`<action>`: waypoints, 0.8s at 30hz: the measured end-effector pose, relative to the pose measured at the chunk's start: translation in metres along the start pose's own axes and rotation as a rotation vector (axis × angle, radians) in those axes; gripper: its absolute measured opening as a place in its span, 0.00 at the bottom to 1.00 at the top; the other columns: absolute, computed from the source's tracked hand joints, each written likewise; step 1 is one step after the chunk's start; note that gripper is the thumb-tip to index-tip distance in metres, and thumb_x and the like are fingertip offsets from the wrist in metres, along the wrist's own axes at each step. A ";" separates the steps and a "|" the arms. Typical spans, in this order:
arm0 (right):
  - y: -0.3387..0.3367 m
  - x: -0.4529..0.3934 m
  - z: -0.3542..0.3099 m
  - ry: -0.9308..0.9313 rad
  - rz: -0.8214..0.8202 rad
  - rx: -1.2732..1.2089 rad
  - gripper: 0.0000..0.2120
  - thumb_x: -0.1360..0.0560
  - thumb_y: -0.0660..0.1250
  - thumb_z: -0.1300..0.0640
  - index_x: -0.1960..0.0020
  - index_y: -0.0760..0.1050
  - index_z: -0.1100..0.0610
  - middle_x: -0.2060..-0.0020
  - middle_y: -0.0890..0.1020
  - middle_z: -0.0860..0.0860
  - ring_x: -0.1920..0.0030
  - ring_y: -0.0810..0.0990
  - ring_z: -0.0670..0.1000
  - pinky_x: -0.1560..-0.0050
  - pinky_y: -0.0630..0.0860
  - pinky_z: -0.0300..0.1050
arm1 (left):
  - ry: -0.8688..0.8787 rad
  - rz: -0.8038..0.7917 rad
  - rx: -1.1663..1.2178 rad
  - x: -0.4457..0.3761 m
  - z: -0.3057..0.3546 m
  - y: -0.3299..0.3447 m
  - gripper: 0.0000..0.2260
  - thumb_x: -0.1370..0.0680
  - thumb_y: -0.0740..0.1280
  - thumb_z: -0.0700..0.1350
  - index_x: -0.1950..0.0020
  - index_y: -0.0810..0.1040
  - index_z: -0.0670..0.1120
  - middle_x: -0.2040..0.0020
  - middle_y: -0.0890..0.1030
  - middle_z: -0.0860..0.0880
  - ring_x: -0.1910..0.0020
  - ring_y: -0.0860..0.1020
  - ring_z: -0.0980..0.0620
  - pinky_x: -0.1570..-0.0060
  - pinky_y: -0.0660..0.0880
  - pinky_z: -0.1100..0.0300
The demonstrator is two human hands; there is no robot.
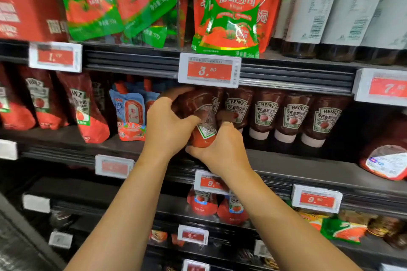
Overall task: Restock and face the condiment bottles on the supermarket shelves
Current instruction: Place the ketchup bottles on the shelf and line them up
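My 2 hands, left hand [167,125] and right hand [220,149], clamp the tilted ketchup bottle [201,116] at frame centre, barcode side outward.

Held ketchup bottle [199,116]: cap hidden by hands; 9 o'clock pouches [13,105] blurred, possibly ketchup, edge-cut.

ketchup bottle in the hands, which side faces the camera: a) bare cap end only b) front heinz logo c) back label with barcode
c: the Heinz ketchup bottle, held by the left hand and right hand, shows a white label with a barcode, unlike the shelved Heinz bottles showing their logos.
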State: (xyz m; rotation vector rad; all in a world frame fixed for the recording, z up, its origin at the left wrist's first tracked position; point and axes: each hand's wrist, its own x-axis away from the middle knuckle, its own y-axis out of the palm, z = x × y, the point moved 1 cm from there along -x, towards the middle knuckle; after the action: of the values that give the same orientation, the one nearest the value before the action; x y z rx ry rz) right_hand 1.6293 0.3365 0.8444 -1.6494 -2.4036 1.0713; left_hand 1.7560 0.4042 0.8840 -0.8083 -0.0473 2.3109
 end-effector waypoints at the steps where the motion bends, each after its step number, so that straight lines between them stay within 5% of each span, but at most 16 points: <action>1: 0.003 -0.003 0.000 -0.006 -0.003 -0.026 0.36 0.39 0.85 0.45 0.39 0.73 0.56 0.48 0.83 0.51 0.48 0.83 0.50 0.49 0.82 0.46 | 0.023 -0.009 -0.003 -0.002 0.002 0.001 0.26 0.31 0.77 0.39 0.36 0.80 0.54 0.43 0.84 0.55 0.43 0.82 0.58 0.41 0.81 0.53; 6: 0.011 -0.010 0.008 -0.042 -0.047 -0.100 0.34 0.37 0.82 0.41 0.39 0.75 0.55 0.53 0.84 0.46 0.52 0.84 0.46 0.58 0.77 0.32 | 0.081 -0.041 -0.004 0.001 0.000 0.008 0.25 0.31 0.77 0.40 0.34 0.79 0.51 0.41 0.83 0.53 0.41 0.81 0.56 0.39 0.79 0.52; 9: 0.008 -0.008 0.011 -0.036 -0.001 -0.127 0.35 0.41 0.78 0.36 0.40 0.71 0.50 0.57 0.81 0.41 0.57 0.81 0.39 0.67 0.72 0.24 | 0.110 -0.081 0.038 0.007 -0.004 0.013 0.29 0.29 0.77 0.43 0.30 0.74 0.58 0.37 0.80 0.58 0.37 0.78 0.61 0.36 0.76 0.59; 14: 0.008 -0.008 0.018 -0.004 0.007 -0.127 0.30 0.36 0.79 0.40 0.40 0.75 0.52 0.59 0.80 0.39 0.59 0.79 0.35 0.68 0.70 0.22 | -0.172 -0.179 0.168 0.016 -0.022 0.021 0.27 0.33 0.74 0.61 0.36 0.73 0.57 0.45 0.84 0.55 0.45 0.82 0.58 0.42 0.81 0.51; 17: 0.007 -0.006 0.018 0.007 0.006 -0.148 0.30 0.39 0.77 0.35 0.43 0.78 0.49 0.58 0.84 0.40 0.58 0.82 0.35 0.66 0.72 0.23 | -0.245 -0.307 0.319 0.018 -0.034 0.023 0.19 0.30 0.69 0.58 0.39 0.80 0.59 0.44 0.86 0.54 0.43 0.83 0.54 0.39 0.78 0.50; 20: 0.004 -0.007 0.020 0.041 -0.005 -0.146 0.26 0.39 0.79 0.36 0.47 0.78 0.47 0.59 0.84 0.40 0.59 0.81 0.36 0.66 0.71 0.26 | -0.330 -0.254 0.420 0.016 -0.041 0.021 0.16 0.34 0.68 0.52 0.48 0.83 0.63 0.44 0.84 0.49 0.42 0.82 0.48 0.41 0.78 0.49; 24: 0.005 -0.007 0.022 0.076 -0.092 -0.184 0.20 0.34 0.75 0.42 0.46 0.76 0.48 0.55 0.84 0.43 0.57 0.83 0.42 0.59 0.78 0.39 | -0.341 -0.242 0.462 0.014 -0.052 0.016 0.20 0.32 0.68 0.38 0.44 0.84 0.55 0.47 0.86 0.44 0.44 0.84 0.41 0.48 0.82 0.52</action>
State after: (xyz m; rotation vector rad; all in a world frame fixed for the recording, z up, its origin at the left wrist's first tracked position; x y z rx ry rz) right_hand 1.6280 0.3205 0.8268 -1.5791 -2.5667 0.7814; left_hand 1.7675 0.3914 0.8302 -0.1629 0.2198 2.0846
